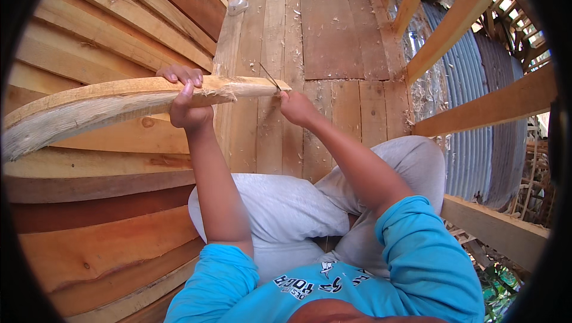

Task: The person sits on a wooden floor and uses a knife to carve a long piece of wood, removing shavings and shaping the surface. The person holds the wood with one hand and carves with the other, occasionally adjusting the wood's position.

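A long curved piece of wood [95, 105] reaches in from the left rim, with pale hewn sides and a narrow end over the floor. My left hand [188, 98] is wrapped round it a little before that end, fingers on top and thumb on the near side. In my right hand [298, 108] is a knife [269, 76] with a thin dark blade. Its blade lies slantwise across the wood's narrow tip, pointing away and to the left. The fist hides the handle. A rough, splintered step [223, 94] shows on the wood just right of my left hand.
Stacked planks [107, 132] fill the left side. Wood shavings lie on the plank floor [333, 31], and a small clear plastic container [237, 6] sits farther off. A wooden railing [488, 103] runs along the right, with corrugated metal sheets [468, 108] beyond. My bent legs [280, 207] are close below.
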The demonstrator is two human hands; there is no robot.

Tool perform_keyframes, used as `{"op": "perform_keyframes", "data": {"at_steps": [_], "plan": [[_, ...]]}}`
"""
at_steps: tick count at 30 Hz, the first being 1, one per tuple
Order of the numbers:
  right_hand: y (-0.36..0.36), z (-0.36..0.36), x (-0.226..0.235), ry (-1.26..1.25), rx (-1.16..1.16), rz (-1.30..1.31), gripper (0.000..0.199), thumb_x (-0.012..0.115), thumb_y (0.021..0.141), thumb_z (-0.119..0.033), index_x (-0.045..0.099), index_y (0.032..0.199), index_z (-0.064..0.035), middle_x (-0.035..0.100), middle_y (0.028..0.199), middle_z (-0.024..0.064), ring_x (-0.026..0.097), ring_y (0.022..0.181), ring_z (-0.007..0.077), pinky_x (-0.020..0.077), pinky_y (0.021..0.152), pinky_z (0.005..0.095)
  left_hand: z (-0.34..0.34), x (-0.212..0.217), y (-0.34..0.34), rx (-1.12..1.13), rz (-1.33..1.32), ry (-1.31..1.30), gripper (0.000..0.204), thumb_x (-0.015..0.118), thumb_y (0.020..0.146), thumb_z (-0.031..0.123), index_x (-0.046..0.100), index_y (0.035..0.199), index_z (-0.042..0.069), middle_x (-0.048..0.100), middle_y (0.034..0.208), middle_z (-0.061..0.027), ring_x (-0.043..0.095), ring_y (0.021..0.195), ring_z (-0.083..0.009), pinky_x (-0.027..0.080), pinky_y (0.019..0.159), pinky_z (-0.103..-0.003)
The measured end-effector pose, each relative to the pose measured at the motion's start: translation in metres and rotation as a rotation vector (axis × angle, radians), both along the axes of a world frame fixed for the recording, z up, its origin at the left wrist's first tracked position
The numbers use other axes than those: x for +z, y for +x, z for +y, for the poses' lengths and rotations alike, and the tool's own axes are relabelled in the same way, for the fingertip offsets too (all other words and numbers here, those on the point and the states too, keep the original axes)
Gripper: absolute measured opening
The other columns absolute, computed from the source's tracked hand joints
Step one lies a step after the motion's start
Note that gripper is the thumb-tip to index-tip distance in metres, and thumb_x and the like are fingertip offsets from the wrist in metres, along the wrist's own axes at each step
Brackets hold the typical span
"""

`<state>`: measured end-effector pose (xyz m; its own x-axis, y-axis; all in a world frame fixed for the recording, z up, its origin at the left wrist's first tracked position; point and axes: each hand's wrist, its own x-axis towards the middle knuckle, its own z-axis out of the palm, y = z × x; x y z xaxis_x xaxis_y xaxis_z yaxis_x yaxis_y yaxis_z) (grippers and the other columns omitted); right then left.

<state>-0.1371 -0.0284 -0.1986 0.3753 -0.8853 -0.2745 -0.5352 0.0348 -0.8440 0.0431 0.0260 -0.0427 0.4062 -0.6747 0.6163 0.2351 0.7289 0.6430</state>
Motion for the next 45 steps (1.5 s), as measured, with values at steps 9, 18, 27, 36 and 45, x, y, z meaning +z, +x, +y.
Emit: {"op": "perform_keyframes", "data": {"at_steps": [9,18,27,36,45], "plan": [[0.012,0.023,0.037,-0.144,0.049,-0.057,0.052,0.038,0.105,-0.03,0.065,0.086,0.0103,0.065,0.09,0.0365,0.064,0.09,0.0512,0.05,0.084,0.0563,0.002,0.001,-0.01,0.194,0.071,0.064,0.032,0.058,0.069,0.004,0.045,0.097,0.011,0.047,0.075,-0.0056,0.05,0.07,-0.0176,0.044,0.074,-0.033],[0.024,0.031,0.061,-0.185,0.114,-0.028,0.051,0.037,0.105,-0.03,0.066,0.089,0.0088,0.067,0.09,0.0335,0.065,0.091,0.0501,0.0509,0.083,0.0555,0.006,-0.008,0.005,0.246,0.064,0.06,0.031,0.058,0.069,0.004,0.045,0.096,0.011,0.047,0.076,-0.005,0.05,0.071,-0.0175,0.044,0.073,-0.033],[0.003,0.0,-0.002,-0.113,0.089,0.133,0.051,0.037,0.105,-0.031,0.067,0.095,0.0085,0.067,0.095,0.033,0.065,0.092,0.0491,0.0506,0.086,0.0553,-0.002,-0.001,-0.001,0.106,0.046,0.03,0.033,0.059,0.07,0.003,0.045,0.099,0.011,0.048,0.076,-0.0055,0.05,0.071,-0.0181,0.044,0.074,-0.033],[-0.008,0.001,-0.012,-0.12,0.025,0.088,0.047,0.038,0.105,-0.027,0.065,0.093,0.0097,0.065,0.091,0.0341,0.062,0.091,0.0521,0.0489,0.085,0.055,-0.002,-0.001,-0.002,0.093,0.035,0.021,0.032,0.059,0.07,0.005,0.045,0.099,0.01,0.049,0.077,-0.006,0.05,0.071,-0.0175,0.044,0.075,-0.032],[0.025,0.017,0.038,-0.104,0.099,0.042,0.048,0.04,0.104,-0.028,0.066,0.09,0.0105,0.065,0.094,0.035,0.062,0.092,0.0513,0.0484,0.085,0.0552,0.007,-0.006,0.002,0.214,0.044,0.068,0.03,0.058,0.07,0.007,0.046,0.097,0.011,0.048,0.077,-0.0048,0.049,0.072,-0.0179,0.043,0.076,-0.034]]}}
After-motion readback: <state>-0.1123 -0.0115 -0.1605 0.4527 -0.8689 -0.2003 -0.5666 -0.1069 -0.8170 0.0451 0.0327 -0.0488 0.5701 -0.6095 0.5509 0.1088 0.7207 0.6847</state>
